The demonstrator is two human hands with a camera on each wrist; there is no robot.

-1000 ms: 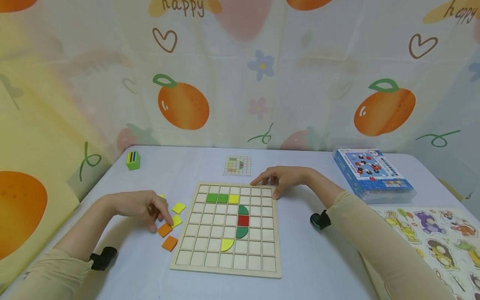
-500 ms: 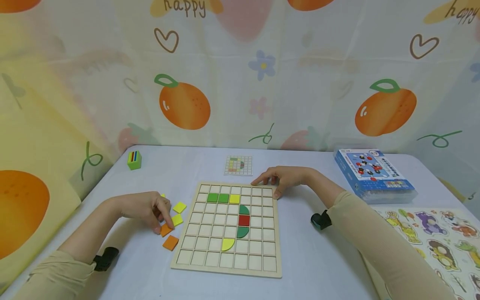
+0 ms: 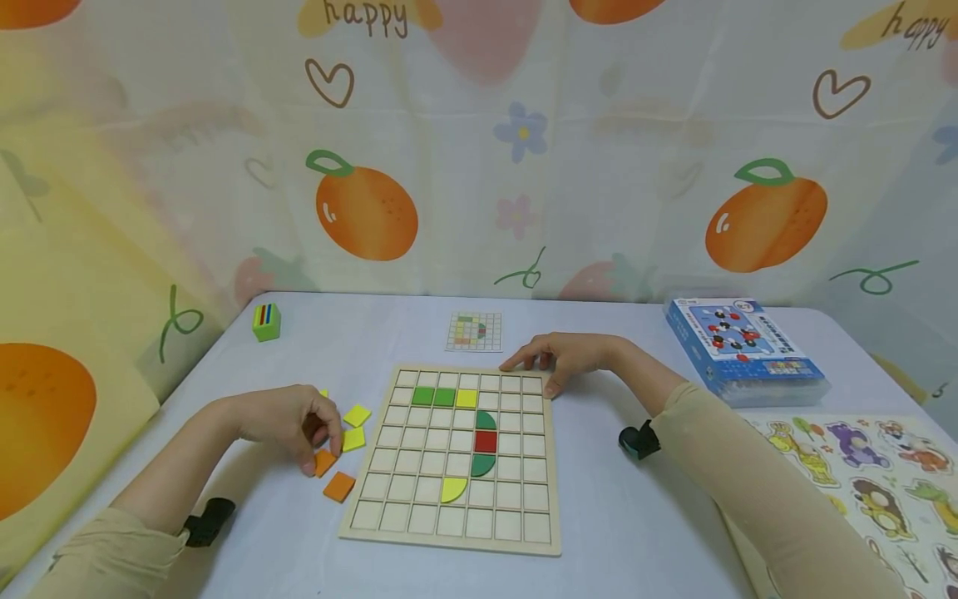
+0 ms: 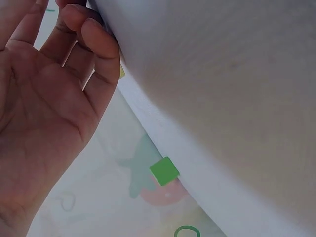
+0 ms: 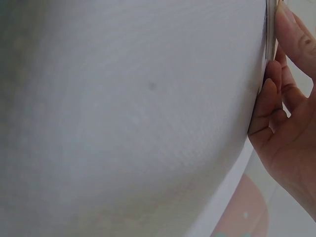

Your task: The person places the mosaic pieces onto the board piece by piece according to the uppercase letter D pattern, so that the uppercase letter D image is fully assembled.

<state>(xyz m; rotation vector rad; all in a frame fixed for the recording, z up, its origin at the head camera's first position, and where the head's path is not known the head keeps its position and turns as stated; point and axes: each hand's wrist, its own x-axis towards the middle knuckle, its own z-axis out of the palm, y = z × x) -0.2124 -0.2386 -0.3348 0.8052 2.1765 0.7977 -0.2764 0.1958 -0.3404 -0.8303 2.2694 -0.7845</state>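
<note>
My left hand (image 3: 288, 420) is over the loose tiles left of the board, its thumb and forefinger pinching the sides of an orange square tile (image 3: 324, 462). A second orange tile (image 3: 339, 487) lies just nearer, with yellow tiles (image 3: 353, 439) beside and beyond the fingers. The wooden grid board (image 3: 524, 526) bears green squares (image 3: 422, 396), a yellow square (image 3: 466, 398), a red square (image 3: 485, 442), dark green quarter-rounds (image 3: 483, 464) and a yellow quarter-round (image 3: 452, 490). My right hand (image 3: 572, 358) holds the board's far right corner, thumb on the side edge, forefinger along the far edge.
A small pattern card (image 3: 475, 332) lies beyond the board. At the back left stands a green block (image 3: 265, 322) with coloured stripes. On the right are a blue-and-white box (image 3: 744, 345) and an animal sticker sheet (image 3: 871, 474). A printed cloth (image 3: 464, 175) hangs behind the table.
My left thumb and forefinger have come down onto the orange tile, which has shifted slightly toward the hand. The right hand and the board have stayed in place.
</note>
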